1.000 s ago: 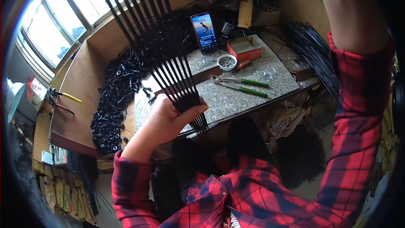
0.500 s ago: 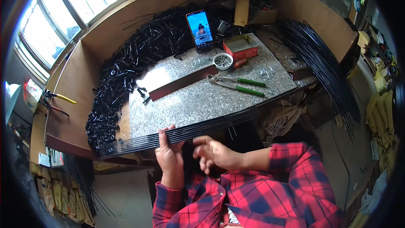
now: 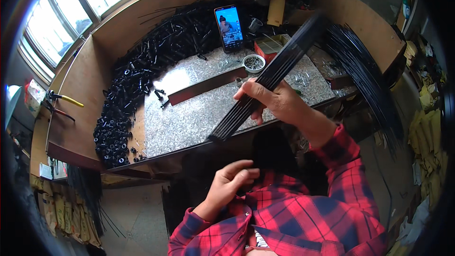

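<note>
My right hand (image 3: 272, 98) is wrapped round the middle of a flat bundle of long, thin black rods (image 3: 232, 121). The bundle slants over the bench, with its far end blurred and its near end above the front edge. Behind that hand lie the pliers (image 3: 238, 80), mostly hidden. Closer to my body, my left hand (image 3: 230, 182) hangs in front of the bench with loosely bent fingers apart and nothing in them. A long dark red-brown bar (image 3: 204, 86) rests on the speckled worktop (image 3: 189, 118).
Black tubular parts (image 3: 166, 42) are heaped along the left and back. A phone (image 3: 229, 26) stands upright behind a white bowl of small metal pieces (image 3: 253, 63) and a red box (image 3: 265, 50). Long black rods (image 3: 365, 71) hang over the right side. Other pliers (image 3: 66, 98) hang at the left wall.
The rod bundle has gone from my left hand, along the front edge, to my right hand, now slanted over the worktop. My left hand has let go and drawn back toward my body.
</note>
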Available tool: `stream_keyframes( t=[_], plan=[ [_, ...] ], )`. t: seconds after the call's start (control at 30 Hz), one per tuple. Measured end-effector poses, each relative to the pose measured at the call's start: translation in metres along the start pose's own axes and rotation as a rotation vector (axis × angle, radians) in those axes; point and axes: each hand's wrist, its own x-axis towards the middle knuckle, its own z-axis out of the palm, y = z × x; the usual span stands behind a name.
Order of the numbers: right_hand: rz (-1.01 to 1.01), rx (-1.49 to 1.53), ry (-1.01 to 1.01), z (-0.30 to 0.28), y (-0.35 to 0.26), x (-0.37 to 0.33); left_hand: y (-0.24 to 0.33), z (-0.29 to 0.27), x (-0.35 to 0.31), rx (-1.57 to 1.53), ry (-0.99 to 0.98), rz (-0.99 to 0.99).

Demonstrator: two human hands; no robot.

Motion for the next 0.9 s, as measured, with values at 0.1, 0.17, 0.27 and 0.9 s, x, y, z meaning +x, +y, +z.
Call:
stream_keyframes(
  t=[0.1, 0.17, 0.27, 0.9],
  plan=[
    [-0.025, -0.194, -0.160, 0.005, -0.009, 0.002, -0.006, 0.003, -0.005, 0.073, -0.055, -0.060],
    [-0.134, -0.515, -0.296, 0.014, 0.003, 0.000, -0.005, 0.005, -0.007, 0.150, -0.050, -0.028],
    [-0.230, -0.516, -0.423, 0.026, 0.048, -0.001, 0.026, 0.011, -0.014, 0.367, -0.049, -0.124],
    [-0.047, -0.437, -0.662, 0.044, 0.080, 0.012, 0.148, -0.022, 0.031, 0.605, 0.312, 0.735]
  ],
)
